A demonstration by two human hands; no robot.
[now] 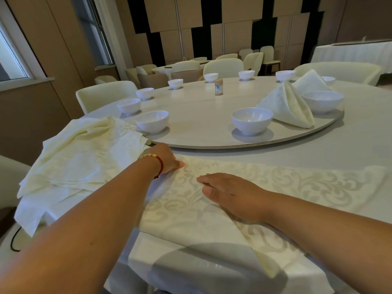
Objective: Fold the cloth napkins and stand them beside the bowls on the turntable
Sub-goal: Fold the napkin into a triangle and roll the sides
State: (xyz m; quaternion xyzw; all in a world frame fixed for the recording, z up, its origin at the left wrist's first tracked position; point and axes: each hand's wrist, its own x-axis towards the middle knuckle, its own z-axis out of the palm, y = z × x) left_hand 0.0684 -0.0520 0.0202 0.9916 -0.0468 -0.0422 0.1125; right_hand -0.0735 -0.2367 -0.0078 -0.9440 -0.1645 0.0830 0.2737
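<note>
A cream patterned napkin (244, 187) lies folded into a triangle on the white tablecloth in front of me. My left hand (166, 159) holds its far left corner against the table. My right hand (229, 193) lies flat on the middle of the cloth, fingers straight. A heap of unfolded cream napkins (84, 153) sits to the left. On the round turntable (201, 122), several white bowls ring the edge, the nearest ones at left (152, 122) and centre (252, 120). Two folded napkins (286, 105) stand at the right beside a bowl (323, 101).
A small brown toothpick jar (219, 87) stands near the turntable's middle. Cream chairs (106, 95) surround the table. More chairs and another clothed table (352, 53) fill the back of the room. A dark cable (14, 240) hangs at lower left.
</note>
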